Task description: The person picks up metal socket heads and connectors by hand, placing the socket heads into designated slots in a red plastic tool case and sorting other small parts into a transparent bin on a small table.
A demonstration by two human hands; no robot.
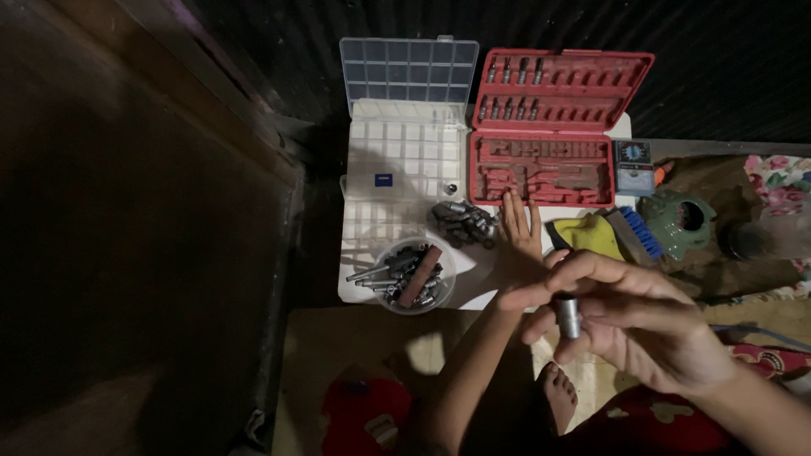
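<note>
Right now right hand pinches a socket mid-air, fingers clamped on its sides. Left hand lies flat, fingers spread, beside the socket pile. Probably heavy, rigid, slick steel; grip the barrel.

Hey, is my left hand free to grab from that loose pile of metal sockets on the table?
Probably yes. The left hand lies flat and empty on the white table, right beside the pile of sockets, with nothing between them. The right hand holds a single socket nearer you, clear of that path.
</note>
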